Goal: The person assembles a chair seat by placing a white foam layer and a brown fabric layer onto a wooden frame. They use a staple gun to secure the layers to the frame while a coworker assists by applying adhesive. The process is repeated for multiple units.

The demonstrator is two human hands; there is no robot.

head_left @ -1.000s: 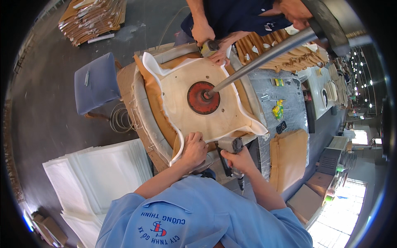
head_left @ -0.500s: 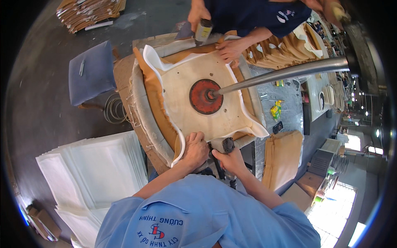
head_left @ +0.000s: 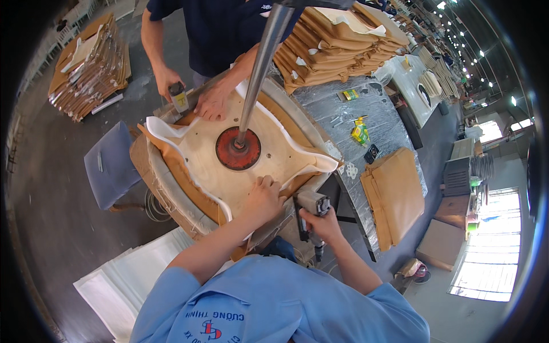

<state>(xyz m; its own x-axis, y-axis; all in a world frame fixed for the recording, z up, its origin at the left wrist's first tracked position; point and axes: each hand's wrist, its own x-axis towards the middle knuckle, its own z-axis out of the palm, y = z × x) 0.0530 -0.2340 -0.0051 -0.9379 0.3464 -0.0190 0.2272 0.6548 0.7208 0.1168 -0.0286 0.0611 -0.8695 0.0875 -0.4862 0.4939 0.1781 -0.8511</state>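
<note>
In the middle of the frame I see a round wooden seat board (head_left: 200,154) lying on tan leather and white foam, pinned at its centre by a red press disc (head_left: 238,149) under a steel rod (head_left: 258,68). My left hand (head_left: 264,198) lies flat, fingers together, pressing the white lining on the board's lower right edge, and just right of it my right hand (head_left: 321,225) is clenched around a grey staple gun (head_left: 310,204). At the upper left a co-worker's hand (head_left: 213,102) presses the far edge beside another gun (head_left: 178,97).
</note>
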